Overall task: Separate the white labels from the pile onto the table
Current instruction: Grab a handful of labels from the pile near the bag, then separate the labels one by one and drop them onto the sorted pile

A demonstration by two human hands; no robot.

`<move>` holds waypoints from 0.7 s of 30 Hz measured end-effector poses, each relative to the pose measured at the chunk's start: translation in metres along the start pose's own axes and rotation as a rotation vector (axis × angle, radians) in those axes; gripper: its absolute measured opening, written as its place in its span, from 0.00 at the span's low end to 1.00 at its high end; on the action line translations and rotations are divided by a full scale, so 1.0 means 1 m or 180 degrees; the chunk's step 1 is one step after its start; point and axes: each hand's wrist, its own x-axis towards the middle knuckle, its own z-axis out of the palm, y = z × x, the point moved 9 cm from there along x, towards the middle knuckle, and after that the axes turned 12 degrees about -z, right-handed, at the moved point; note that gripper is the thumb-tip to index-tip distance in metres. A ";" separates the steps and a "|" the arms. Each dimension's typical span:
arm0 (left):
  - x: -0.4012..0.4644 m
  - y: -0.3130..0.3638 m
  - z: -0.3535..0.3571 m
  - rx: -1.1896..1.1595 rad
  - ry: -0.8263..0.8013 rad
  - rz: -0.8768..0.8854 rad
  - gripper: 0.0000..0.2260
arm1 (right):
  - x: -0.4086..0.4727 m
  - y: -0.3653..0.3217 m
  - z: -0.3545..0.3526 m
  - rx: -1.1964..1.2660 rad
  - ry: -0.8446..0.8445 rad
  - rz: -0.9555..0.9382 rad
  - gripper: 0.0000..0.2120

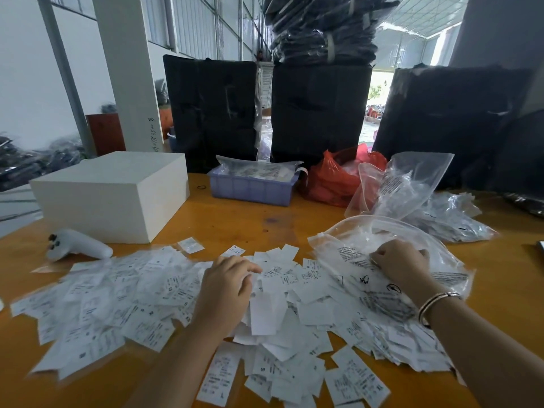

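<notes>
A wide pile of white printed labels [273,316] covers the near half of the orange table [235,222]. More labels [103,298] lie spread thin to the left. My left hand [226,290] rests palm down on the middle of the pile, fingers bent over some labels. Whether it grips any is hidden. My right hand [400,263], with a bracelet on the wrist, has its fingers curled shut on a clear printed plastic bag [368,254] that lies over the right side of the pile.
A white box [112,195] and a white handheld controller [78,245] sit at the left. Behind the pile stand a lilac crate [250,188], a red bag [335,178] and more clear bags [412,187]. Black wrapped bundles [321,113] line the far edge.
</notes>
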 end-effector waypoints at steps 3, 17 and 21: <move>0.000 0.001 0.002 -0.0072 -0.0089 -0.0001 0.09 | -0.003 -0.012 -0.015 -0.0504 0.0288 -0.0309 0.17; -0.002 0.001 0.009 -0.0225 -0.0275 -0.0062 0.09 | -0.004 -0.005 -0.018 0.1045 0.0538 0.0039 0.09; -0.001 0.000 0.008 -0.0351 -0.0273 -0.0154 0.09 | -0.013 -0.012 -0.038 0.2578 0.1196 0.0138 0.05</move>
